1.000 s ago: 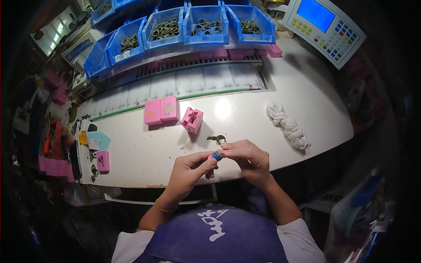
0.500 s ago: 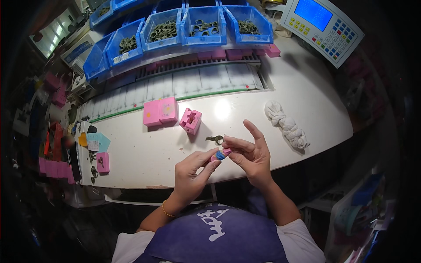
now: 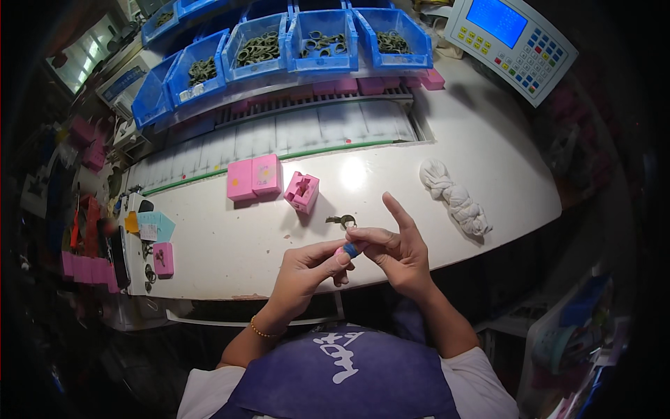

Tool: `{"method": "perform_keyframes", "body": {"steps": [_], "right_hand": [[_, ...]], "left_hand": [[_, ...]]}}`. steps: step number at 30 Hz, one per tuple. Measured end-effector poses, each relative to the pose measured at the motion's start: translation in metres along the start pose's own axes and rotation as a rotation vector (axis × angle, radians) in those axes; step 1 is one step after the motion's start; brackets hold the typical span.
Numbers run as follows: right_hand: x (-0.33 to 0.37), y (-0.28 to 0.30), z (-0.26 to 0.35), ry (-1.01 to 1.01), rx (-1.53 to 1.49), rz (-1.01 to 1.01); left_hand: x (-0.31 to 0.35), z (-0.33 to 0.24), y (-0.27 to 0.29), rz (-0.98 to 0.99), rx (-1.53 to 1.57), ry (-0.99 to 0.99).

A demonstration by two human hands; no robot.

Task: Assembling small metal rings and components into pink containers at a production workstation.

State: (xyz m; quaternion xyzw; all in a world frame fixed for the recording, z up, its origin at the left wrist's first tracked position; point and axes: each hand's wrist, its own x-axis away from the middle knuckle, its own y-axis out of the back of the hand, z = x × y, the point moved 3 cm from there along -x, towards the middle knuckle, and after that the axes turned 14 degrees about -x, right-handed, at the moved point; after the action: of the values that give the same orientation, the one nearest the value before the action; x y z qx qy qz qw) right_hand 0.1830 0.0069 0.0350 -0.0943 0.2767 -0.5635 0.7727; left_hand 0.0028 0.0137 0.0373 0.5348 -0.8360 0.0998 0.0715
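Observation:
A small pink piece with a blue band [image 3: 350,249] is pinched between my two hands above the bench's front edge. My left hand [image 3: 301,274] grips its left end between thumb and forefinger. On the other end, the thumb and bent fingers of my right hand [image 3: 401,253] close, with one finger raised away. My fingers hide much of the piece. Just beyond them, a dark metal ring-shaped part [image 3: 344,221] lies on the white bench [image 3: 377,171]. Farther off to the left stands a pink block with a cut-out cavity [image 3: 302,194].
Two plain pink blocks [image 3: 241,180] sit side by side at the left. A twisted white cloth [image 3: 455,199] lies to the right. Blue bins [image 3: 323,59] of dark metal parts line the back, beside a keypad unit with a blue screen [image 3: 513,45].
My right fingers have closed in on the pink and blue piece, covering more of it. My left hand has turned slightly, its other fingers now showing below the piece.

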Motion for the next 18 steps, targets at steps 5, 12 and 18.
{"method": "perform_keyframes", "body": {"steps": [5, 12, 18], "right_hand": [[0.002, -0.004, 0.001, -0.015, 0.129, 0.036], [-0.004, -0.019, 0.001, -0.214, -0.382, -0.205], [-0.012, 0.025, 0.022, 0.12, 0.911, -0.135]], "left_hand": [[0.001, 0.0, -0.01, -0.018, -0.075, -0.093], [-0.005, -0.009, -0.014, -0.151, -0.657, -0.551], [-0.021, -0.006, 0.007, -0.16, -0.693, -0.483]]}}
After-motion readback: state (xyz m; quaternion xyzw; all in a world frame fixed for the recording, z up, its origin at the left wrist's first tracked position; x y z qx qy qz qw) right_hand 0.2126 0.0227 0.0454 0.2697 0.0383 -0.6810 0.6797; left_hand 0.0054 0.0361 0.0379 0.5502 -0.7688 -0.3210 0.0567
